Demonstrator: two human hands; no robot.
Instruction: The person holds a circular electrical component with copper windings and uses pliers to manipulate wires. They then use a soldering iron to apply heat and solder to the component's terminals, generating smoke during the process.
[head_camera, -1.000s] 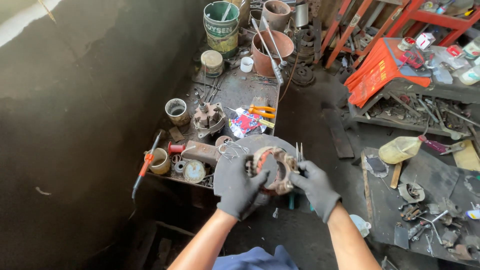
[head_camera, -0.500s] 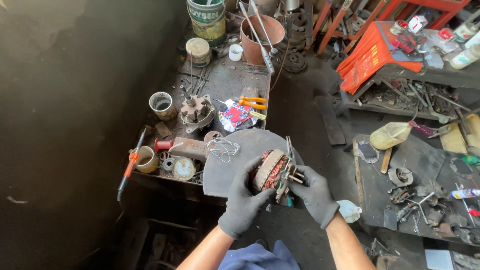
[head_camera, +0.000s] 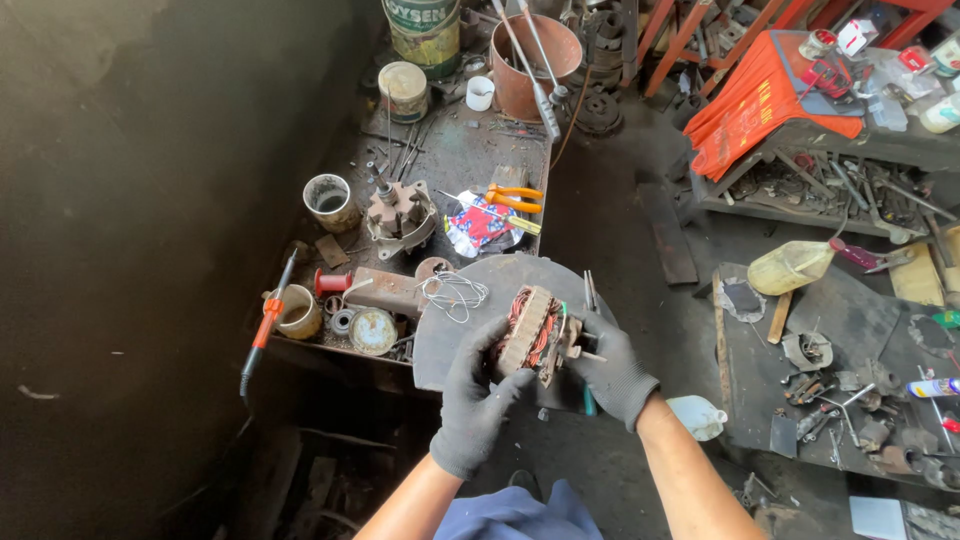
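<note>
Turned since the earlier frames, the motor stator (head_camera: 535, 335) is now seen edge-on, where its round face had been shown before. It is held between both gloved hands, above the near edge of the round metal plate (head_camera: 470, 335) on the bench (head_camera: 450, 160). The left hand (head_camera: 478, 400) is wrapped under and around its near side, fingers closed on the steel core; the right hand (head_camera: 612, 370) is closed on the far side, where small terminals stick out. A loose coil of wire (head_camera: 452, 295) lies just beyond the left hand, and orange-handled pliers (head_camera: 512, 197) lie further off, beside a metal motor housing (head_camera: 398, 215). The stator is judged heavy and stiff for its size, its laminated core being solid steel. The copper windings are thought fragile and easily nicked, so the outer rim of the core is best gripped, not the coils or terminals.
</note>
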